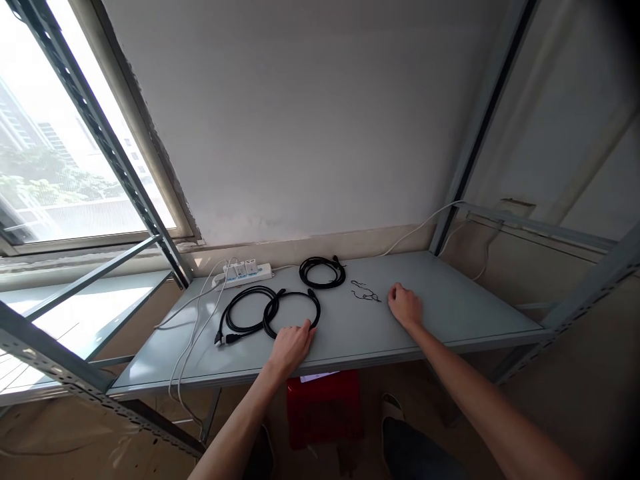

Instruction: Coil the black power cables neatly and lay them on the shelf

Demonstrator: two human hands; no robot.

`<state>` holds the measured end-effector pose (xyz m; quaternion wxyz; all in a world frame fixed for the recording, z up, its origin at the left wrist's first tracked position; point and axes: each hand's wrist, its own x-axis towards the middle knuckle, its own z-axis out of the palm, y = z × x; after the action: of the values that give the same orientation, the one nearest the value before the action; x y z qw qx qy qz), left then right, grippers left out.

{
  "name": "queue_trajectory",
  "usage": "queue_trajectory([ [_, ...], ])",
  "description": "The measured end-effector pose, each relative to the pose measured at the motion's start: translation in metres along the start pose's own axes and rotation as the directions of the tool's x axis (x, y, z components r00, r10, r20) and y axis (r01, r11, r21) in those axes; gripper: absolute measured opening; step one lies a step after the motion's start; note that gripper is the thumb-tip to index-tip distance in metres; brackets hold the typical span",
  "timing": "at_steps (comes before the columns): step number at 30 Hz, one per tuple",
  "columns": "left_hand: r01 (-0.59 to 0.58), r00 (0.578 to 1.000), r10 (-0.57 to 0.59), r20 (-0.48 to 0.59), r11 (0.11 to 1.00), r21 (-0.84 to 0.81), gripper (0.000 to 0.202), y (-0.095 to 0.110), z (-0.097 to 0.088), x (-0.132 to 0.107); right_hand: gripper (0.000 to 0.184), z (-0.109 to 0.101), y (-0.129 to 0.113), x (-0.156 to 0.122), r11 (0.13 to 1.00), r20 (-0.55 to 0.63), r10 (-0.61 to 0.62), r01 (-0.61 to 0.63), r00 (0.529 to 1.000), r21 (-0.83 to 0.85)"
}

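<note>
My left hand [291, 343] rests at the shelf's front edge, its fingers curled over the near side of a coiled black cable [319, 308]. That loop overlaps a second black cable coil [247, 289] on its left, whose plug ends lie toward the front. Farther back is a third, tightly wound black cable coil [323, 285]. To the right, my right hand [405, 305] is closed and lies on the shelf; its fingertips are hidden. Several thin black ties [366, 293] are scattered just left of it.
A white power strip [245, 275] with plugged-in adapters stands at the back left of the grey shelf [465, 313]. White cords [193, 333] hang over its front edge. Metal posts [173, 260] frame both sides. Below sits a red stool [325, 410].
</note>
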<state>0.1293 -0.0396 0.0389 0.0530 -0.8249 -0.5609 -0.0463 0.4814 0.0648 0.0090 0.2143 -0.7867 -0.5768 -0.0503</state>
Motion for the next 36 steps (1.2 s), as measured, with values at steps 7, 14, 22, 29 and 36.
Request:
queue_trajectory([
  [7,0.039,0.996,-0.036,-0.084,0.999,0.035,0.037,-0.017,-0.030,-0.004,0.020,0.002,-0.001,0.000,1.000,0.008,-0.025,0.025,1.000,-0.014],
  [14,0.093,0.995,-0.092,-0.048,0.996,0.007,0.036,-0.015,-0.043,-0.052,0.019,0.000,-0.001,0.000,1.000,0.026,-0.022,0.022,0.999,-0.009],
  [22,-0.085,0.995,0.092,0.034,0.980,-0.180,0.035,0.029,-0.024,-0.111,0.019,-0.003,0.001,-0.002,0.998,0.033,-0.055,0.055,0.998,-0.004],
  [29,0.086,0.996,-0.085,0.013,0.982,-0.167,0.027,-0.010,-0.023,-0.082,0.017,-0.006,0.004,-0.006,0.996,0.004,-0.084,0.084,0.996,0.025],
  [36,0.067,0.998,-0.067,-0.018,0.998,0.019,0.026,-0.039,-0.013,-0.085,0.017,-0.002,0.008,-0.004,0.993,-0.006,-0.100,0.100,0.995,0.066],
])
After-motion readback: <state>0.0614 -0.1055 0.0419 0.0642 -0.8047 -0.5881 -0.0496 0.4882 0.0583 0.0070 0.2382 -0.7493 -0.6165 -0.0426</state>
